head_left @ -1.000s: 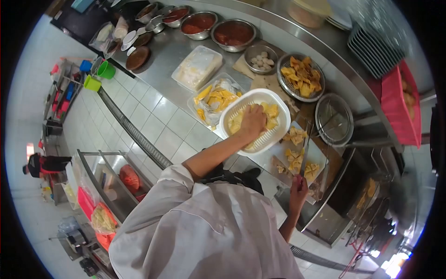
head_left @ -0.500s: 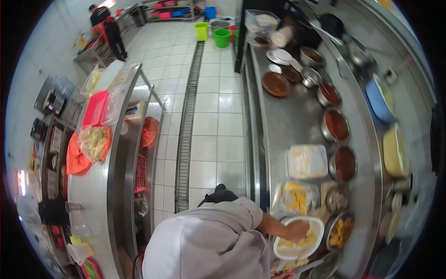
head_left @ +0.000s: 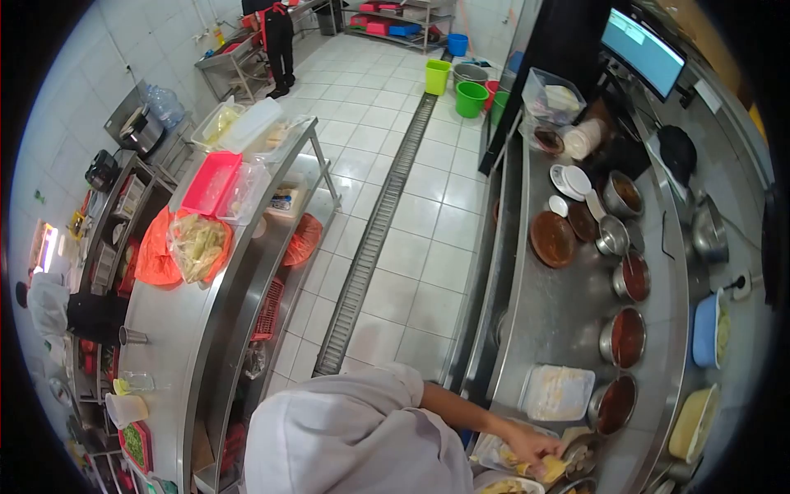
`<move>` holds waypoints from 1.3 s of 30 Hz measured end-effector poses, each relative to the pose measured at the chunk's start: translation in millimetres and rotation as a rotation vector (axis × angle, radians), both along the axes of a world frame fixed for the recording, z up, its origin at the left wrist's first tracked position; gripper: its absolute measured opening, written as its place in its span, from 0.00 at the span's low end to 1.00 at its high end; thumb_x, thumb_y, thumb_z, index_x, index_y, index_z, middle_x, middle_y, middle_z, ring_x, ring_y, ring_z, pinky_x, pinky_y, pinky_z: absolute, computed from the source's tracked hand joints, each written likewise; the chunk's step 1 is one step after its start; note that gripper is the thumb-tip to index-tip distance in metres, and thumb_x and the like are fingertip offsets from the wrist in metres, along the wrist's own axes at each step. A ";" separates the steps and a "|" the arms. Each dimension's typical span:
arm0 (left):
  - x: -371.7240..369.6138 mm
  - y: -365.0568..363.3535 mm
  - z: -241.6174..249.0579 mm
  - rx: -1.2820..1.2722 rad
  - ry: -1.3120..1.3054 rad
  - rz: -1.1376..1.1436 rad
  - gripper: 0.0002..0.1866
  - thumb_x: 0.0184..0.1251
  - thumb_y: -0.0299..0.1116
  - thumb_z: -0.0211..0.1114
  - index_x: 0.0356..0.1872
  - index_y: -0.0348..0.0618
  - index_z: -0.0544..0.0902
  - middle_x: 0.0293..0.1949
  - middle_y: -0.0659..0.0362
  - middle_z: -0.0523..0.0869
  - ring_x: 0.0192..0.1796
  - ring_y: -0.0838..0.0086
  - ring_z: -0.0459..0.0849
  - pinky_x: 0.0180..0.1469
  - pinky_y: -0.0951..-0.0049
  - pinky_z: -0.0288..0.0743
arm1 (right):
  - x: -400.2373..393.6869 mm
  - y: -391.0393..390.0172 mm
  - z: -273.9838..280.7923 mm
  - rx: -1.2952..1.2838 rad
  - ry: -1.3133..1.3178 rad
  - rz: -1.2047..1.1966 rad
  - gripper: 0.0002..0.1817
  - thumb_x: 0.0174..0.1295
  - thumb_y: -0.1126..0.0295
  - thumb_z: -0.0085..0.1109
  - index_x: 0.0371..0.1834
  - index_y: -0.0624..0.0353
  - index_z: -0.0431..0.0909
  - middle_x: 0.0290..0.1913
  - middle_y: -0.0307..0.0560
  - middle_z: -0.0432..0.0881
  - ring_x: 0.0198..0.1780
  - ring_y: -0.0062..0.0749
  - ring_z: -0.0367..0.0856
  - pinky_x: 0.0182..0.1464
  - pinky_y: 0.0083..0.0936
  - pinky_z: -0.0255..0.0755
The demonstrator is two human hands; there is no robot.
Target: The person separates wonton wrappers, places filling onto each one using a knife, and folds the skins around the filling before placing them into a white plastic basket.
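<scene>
My left hand (head_left: 536, 446) reaches over the right-hand counter, with its fingers closed around a yellow piece of food (head_left: 553, 469). What kind of food it is, I cannot make out. Under the hand lies a clear plastic container (head_left: 485, 449), partly covered by the hand. At the bottom edge a white basket (head_left: 485, 477) with yellowish pieces shows only its upper part. Just right of the fingers stands a metal bowl (head_left: 583, 453) with pale contents. My right hand is outside the frame.
Along the counter (head_left: 535, 329) stand a lidded plastic container (head_left: 559, 392) and metal bowls of red sauce (head_left: 623, 337). Across the tiled aisle, a steel table (head_left: 169, 329) carries a pink tray (head_left: 211, 183) and a bag of food (head_left: 200, 249). A person (head_left: 276, 41) stands far back.
The view has turned, shifting the counter down. My left hand has moved from inside the white basket to the clear container. My right hand and a knife, partly visible before, have left the frame.
</scene>
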State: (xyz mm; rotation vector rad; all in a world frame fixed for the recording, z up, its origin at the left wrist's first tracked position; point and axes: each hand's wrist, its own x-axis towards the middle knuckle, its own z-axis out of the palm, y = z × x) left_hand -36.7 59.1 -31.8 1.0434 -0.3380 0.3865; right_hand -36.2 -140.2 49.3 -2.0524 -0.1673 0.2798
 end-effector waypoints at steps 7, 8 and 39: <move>-135.5 211.0 98.3 -0.156 -0.161 0.522 0.34 0.61 0.20 0.82 0.63 0.44 0.69 0.57 0.62 0.79 0.60 0.74 0.82 0.65 0.67 0.79 | 37.2 167.1 -67.5 0.214 -0.144 0.291 0.24 0.80 0.56 0.63 0.66 0.65 0.81 0.50 0.47 0.83 0.47 0.30 0.78 0.48 0.26 0.74; -159.4 240.3 107.4 -0.030 -0.018 0.649 0.36 0.61 0.21 0.82 0.67 0.43 0.69 0.62 0.57 0.81 0.66 0.70 0.83 0.70 0.63 0.79 | 36.6 194.3 -76.2 0.239 -0.115 0.313 0.22 0.80 0.57 0.63 0.66 0.62 0.81 0.43 0.39 0.80 0.39 0.23 0.74 0.39 0.22 0.70; -388.2 842.4 59.2 -0.094 0.427 1.205 0.31 0.84 0.33 0.63 0.81 0.38 0.64 0.58 0.48 0.87 0.52 0.63 0.91 0.60 0.59 0.86 | -51.4 1112.8 302.5 -0.011 -1.500 1.189 0.06 0.68 0.65 0.66 0.43 0.50 0.81 0.31 0.44 0.87 0.43 0.44 0.89 0.87 0.65 0.39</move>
